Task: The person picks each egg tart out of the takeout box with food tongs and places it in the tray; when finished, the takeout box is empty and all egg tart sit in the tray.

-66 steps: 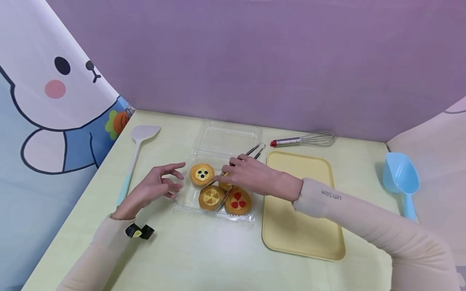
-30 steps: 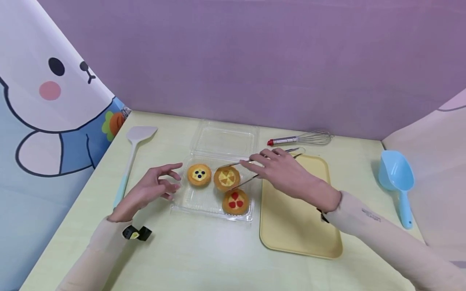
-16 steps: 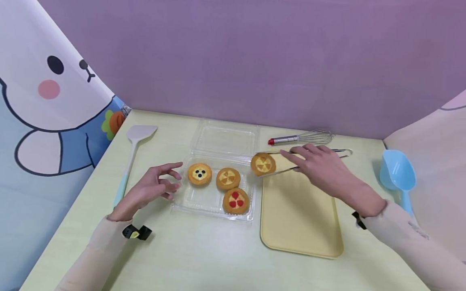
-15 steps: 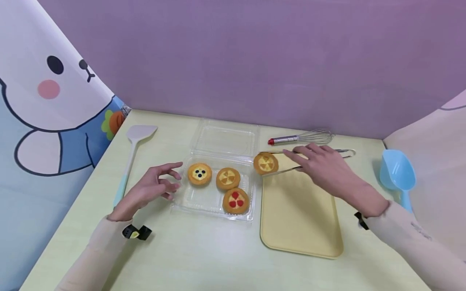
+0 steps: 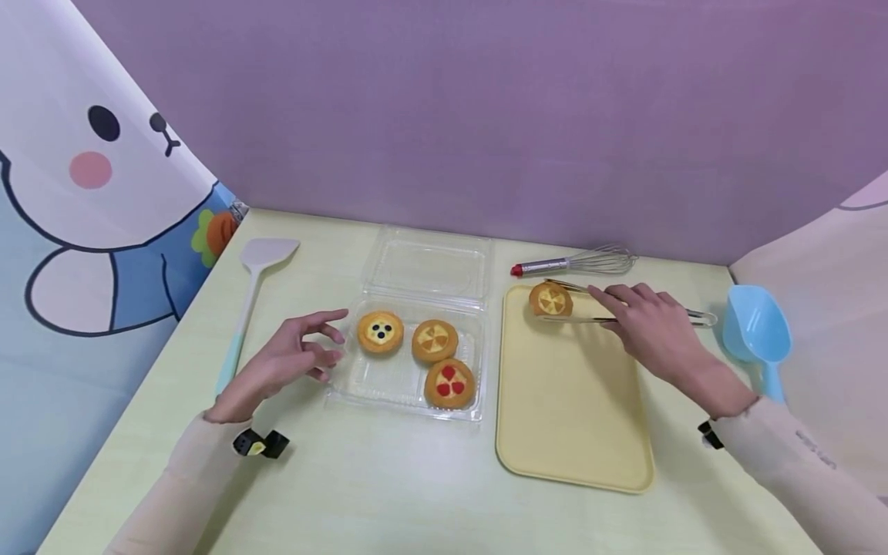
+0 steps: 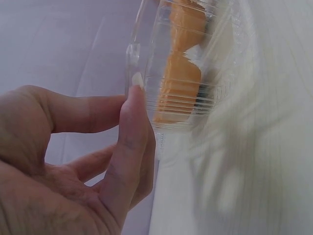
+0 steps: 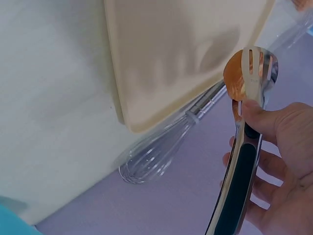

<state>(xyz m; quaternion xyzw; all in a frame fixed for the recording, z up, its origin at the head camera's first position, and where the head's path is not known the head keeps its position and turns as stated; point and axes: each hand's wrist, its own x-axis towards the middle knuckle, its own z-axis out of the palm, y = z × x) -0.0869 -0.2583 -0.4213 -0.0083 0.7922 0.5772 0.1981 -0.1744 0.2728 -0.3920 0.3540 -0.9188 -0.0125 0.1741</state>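
My right hand (image 5: pixel 655 331) grips a pair of metal tongs (image 7: pixel 238 183) with dark handle inlays. Their slotted ends clasp an egg tart (image 5: pixel 551 299) with wedge-shaped topping. Its shadow falls on the yellow tray (image 5: pixel 572 416), so the tart hangs above the tray's far left corner. In the clear plastic container (image 5: pixel 378 383), lid folded back, lie a tart with dark dots (image 5: pixel 380 332), another wedge-topped tart (image 5: pixel 434 341) and a red-topped tart (image 5: pixel 449 383). Beside the container's left edge, my left hand (image 5: pixel 294 354) has loosely bent fingers and holds nothing; whether a fingertip touches the rim is unclear.
A whisk (image 5: pixel 576 265) lies behind the tray, near the purple backdrop (image 5: pixel 486 123). At the right edge is a light blue scoop (image 5: pixel 758 327). A white spatula (image 5: pixel 257 281) with a mint handle lies on the left, partly behind the left hand.
The tongs have lifted one wedge-topped tart out of the container and carried it right, over the tray. My right hand has moved right with them; my left hand has stayed put.
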